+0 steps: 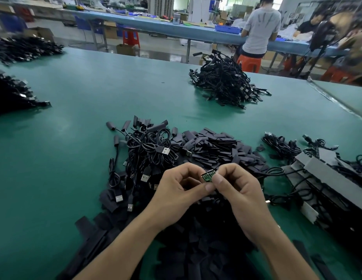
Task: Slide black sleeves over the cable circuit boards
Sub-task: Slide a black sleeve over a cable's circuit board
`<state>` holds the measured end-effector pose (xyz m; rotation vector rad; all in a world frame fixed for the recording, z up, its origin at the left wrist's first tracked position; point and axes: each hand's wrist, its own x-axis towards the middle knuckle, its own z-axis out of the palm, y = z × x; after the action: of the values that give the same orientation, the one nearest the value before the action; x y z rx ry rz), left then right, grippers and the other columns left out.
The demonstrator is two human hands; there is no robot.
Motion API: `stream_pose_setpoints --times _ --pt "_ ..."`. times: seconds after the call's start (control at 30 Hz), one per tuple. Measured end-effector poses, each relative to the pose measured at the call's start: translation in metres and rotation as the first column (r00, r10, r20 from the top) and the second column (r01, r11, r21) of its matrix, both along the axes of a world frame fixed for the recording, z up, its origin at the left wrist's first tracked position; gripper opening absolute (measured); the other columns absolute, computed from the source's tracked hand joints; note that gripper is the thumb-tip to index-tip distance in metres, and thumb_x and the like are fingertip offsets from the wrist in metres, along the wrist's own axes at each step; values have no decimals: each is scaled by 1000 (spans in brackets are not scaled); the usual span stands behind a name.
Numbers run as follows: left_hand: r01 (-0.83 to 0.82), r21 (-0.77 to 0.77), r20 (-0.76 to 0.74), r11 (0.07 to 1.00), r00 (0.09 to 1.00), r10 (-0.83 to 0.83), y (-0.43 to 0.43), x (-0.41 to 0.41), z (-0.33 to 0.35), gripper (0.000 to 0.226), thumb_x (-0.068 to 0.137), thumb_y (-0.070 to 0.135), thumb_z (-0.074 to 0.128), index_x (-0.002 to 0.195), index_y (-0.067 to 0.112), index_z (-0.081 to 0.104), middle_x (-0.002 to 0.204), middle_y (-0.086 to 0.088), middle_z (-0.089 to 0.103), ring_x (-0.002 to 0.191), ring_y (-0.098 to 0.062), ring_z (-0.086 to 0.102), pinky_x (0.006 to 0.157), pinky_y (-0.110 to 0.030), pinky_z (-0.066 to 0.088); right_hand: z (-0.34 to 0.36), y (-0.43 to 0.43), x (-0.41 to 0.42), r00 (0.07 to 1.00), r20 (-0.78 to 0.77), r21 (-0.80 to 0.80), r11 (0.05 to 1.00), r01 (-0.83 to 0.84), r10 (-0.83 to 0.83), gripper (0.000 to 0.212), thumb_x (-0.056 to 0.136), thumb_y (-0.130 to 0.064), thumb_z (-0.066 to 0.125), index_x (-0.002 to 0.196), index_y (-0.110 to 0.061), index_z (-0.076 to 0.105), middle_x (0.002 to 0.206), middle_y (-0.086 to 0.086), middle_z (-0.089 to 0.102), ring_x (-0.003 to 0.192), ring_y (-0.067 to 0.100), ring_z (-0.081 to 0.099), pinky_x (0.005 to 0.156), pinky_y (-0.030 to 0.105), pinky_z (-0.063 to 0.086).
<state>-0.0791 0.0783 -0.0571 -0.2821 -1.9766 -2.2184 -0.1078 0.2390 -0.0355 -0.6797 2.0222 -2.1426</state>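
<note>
A small green circuit board [208,175] is pinched between both my hands above the green table. My left hand [176,188] grips its near left end with thumb and fingers. My right hand [236,186] holds the right side, where the board's black cable [277,171] runs off to the right. Whether a sleeve sits under my fingers is hidden. A heap of flat black sleeves [216,146] lies just beyond my hands, and more sleeves [196,249] spread under my wrists. Sleeved USB cables [147,150] are piled to the left of the heap.
A far pile of cables [222,83] sits toward the back right. Grey trays with cables [327,178] lie at the right. More black piles [12,93] are at the left edge. A seated person [259,31] works at another bench behind.
</note>
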Motion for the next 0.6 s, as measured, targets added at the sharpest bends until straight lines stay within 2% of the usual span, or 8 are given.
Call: stream_pose_setpoints --times 0.17,0.3,0.5,0.6 --pt "30 57 10 998 999 -31 -2 -2 -1 18 78 20 80 89 8 72 82 -5 68 76 -16 62 72 -23 53 -3 -1 -2 994 109 -62 998 -22 28 14 80 -33 73 76 -22 66 78 4 63 74 16 58 69 27 53" --pt "51 70 30 996 998 -54 -3 -3 0 14 77 24 81 88 17 76 80 -3 67 77 -15 61 73 -23 52 -4 -3 -4 973 206 -145 986 -77 107 32 72 -45 84 78 -18 68 82 7 64 79 19 59 74 28 54" --pt "63 90 34 994 997 -67 -4 -5 0 12 77 20 80 87 15 77 77 -3 66 75 -17 59 72 -22 52 -2 -2 -8 930 313 -232 965 -121 192 32 71 -36 87 79 -10 70 88 16 69 87 25 66 79 31 57" --pt "83 97 17 992 996 -85 -2 -5 1 8 77 18 79 84 16 77 74 2 68 71 -10 60 68 -19 50 1 0 -10 892 368 -275 947 -166 263 29 76 -30 85 81 -7 69 86 14 68 81 22 67 74 29 57"
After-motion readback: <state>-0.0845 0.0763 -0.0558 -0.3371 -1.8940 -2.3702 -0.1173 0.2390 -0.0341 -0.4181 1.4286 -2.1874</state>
